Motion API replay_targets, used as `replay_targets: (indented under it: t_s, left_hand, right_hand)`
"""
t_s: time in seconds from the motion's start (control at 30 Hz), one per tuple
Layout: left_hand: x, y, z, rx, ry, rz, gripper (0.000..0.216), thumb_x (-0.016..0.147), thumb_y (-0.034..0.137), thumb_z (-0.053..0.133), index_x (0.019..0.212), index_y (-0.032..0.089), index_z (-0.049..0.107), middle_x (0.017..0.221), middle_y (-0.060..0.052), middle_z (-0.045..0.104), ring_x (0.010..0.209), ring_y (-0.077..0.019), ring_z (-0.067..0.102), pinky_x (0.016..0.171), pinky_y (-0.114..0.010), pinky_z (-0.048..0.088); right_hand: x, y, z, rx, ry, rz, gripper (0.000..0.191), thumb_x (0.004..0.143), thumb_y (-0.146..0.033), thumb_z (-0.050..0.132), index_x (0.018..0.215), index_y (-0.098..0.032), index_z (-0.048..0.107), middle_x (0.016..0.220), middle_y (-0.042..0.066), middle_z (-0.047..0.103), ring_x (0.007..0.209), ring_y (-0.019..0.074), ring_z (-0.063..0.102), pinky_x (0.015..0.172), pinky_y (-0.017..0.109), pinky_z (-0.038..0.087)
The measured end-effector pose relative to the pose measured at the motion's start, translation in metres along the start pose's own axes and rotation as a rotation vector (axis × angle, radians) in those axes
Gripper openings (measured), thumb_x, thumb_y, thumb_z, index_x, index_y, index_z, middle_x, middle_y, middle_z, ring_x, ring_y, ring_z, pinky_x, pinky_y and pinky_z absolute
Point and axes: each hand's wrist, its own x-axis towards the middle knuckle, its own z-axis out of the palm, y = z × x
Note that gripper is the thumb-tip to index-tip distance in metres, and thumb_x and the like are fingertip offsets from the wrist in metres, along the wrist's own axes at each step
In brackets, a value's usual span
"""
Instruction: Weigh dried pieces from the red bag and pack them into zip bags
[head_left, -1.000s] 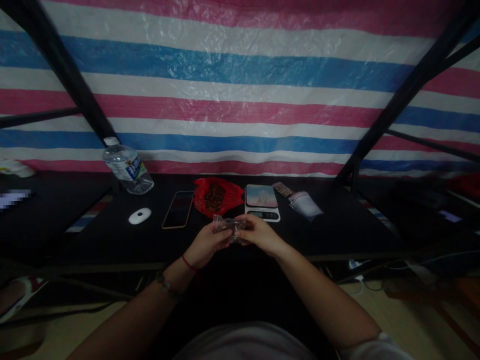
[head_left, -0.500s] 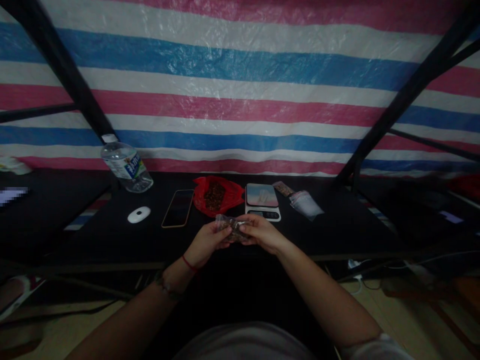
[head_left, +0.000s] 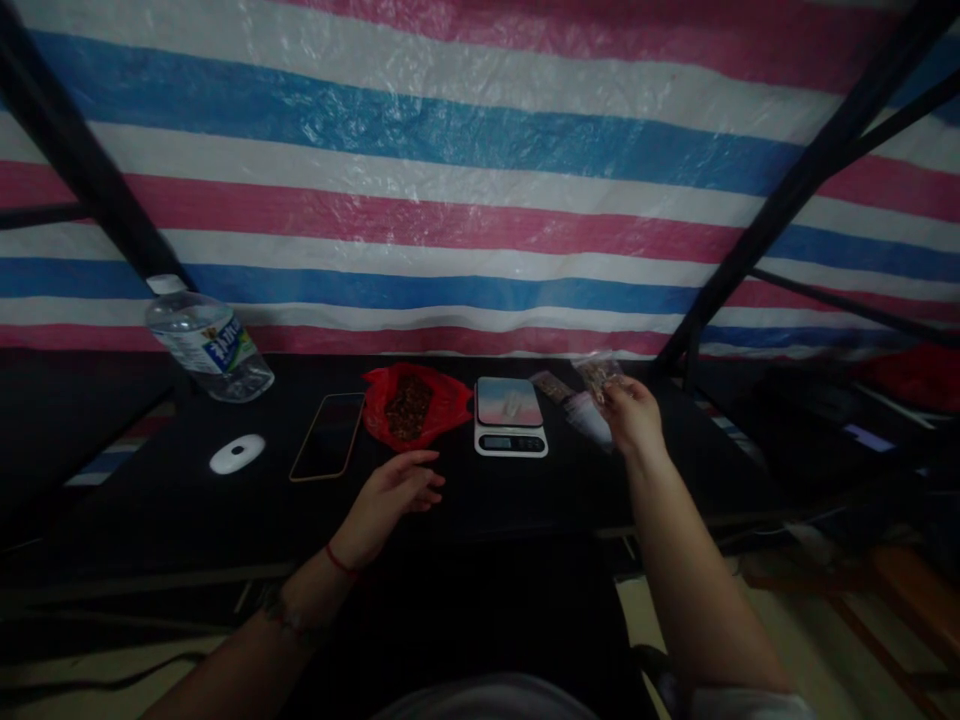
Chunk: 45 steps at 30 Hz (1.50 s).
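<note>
My right hand is closed on a small clear zip bag with brown bits inside, raised over the right part of the black table. Below it lie a stack of clear empty zip bags and another filled zip bag. My left hand hovers in front of a red plastic bag, fingers apart and holding nothing. That bag lies spread out with a heap of brown dried pieces in it. Between my hands stands a white digital scale, with a small pale object on its plate.
A phone and a white oval device lie to the left. Behind them stands a large clear bottle. Dark slanted frame bars flank the table, with a striped plastic sheet at the back.
Both hands held the filled zip bag together at the front. My left hand has let go, and my right hand has carried the bag right and back. The view has shifted slightly.
</note>
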Motion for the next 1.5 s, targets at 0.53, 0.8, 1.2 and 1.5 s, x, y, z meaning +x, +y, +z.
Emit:
replay_targets:
  t_s: [0.53,0.8,1.2,1.5]
  left_hand:
    - [0.014,-0.001,-0.018,0.275,0.057,0.104,0.042,0.073,0.047,0.067,0.101,0.017,0.066,0.083,-0.007,0.072,0.072,-0.0199,0.069,0.066,-0.03,0.053]
    - [0.041,-0.001,-0.052,0.978,0.169,0.367,0.032,0.076,0.042,0.06,0.097,0.022,0.073,0.107,-0.01,0.072,0.1,-0.0294,0.066,0.097,-0.041,0.046]
    - [0.083,0.017,-0.042,0.926,0.178,0.364,0.046,0.072,0.04,0.064,0.112,0.017,0.068,0.115,-0.013,0.068,0.107,-0.0289,0.063,0.099,-0.04,0.044]
    - [0.112,0.111,0.026,-0.043,0.197,0.791,0.015,0.076,0.033,0.058,0.079,0.019,0.062,0.05,0.007,0.044,0.045,-0.0087,0.042,0.048,-0.02,0.036]
  right_hand:
    - [0.086,0.031,-0.011,-1.132,-0.205,-0.169,0.046,0.071,-0.035,0.07,0.109,-0.009,0.066,0.113,0.02,0.066,0.108,0.0293,0.061,0.091,0.038,0.047]
    - [0.045,0.026,0.008,-1.012,-0.523,-0.376,0.038,0.082,-0.041,0.059,0.113,-0.018,0.065,0.111,0.011,0.066,0.1,0.0226,0.062,0.09,0.038,0.048]
    - [0.019,0.072,0.066,-0.892,-0.748,-0.526,0.048,0.072,-0.027,0.066,0.119,-0.018,0.064,0.114,0.011,0.068,0.111,0.026,0.06,0.102,0.043,0.041]
    - [0.058,0.041,0.012,-0.33,-0.321,-0.164,0.032,0.066,-0.029,0.059,0.097,-0.021,0.058,0.081,0.0,0.064,0.072,0.0156,0.063,0.069,0.029,0.053]
